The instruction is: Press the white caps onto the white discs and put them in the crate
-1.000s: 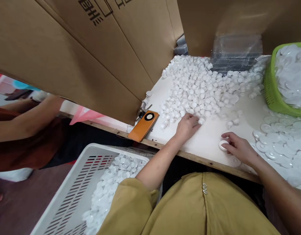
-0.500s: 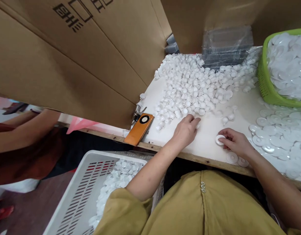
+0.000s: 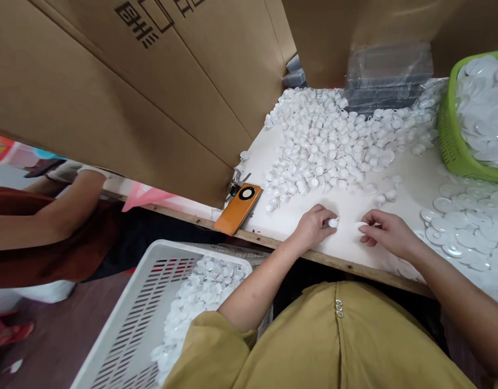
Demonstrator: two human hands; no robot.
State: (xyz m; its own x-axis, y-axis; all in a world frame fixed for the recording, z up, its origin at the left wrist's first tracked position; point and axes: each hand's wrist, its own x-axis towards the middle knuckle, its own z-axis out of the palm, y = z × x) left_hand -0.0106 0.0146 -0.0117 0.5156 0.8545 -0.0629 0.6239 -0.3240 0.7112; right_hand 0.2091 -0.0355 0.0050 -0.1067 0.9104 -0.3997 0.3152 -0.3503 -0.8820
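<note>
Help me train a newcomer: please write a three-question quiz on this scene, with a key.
1. What colour is the phone on the table?
A) black
B) orange
C) blue

2. True or false: the left hand is empty.

3. Fill in the blank: the loose discs spread on the table lie nearer the ____ hand.

Key:
1. B.
2. False; it holds a small white piece.
3. Right; the right hand is beside them.
</note>
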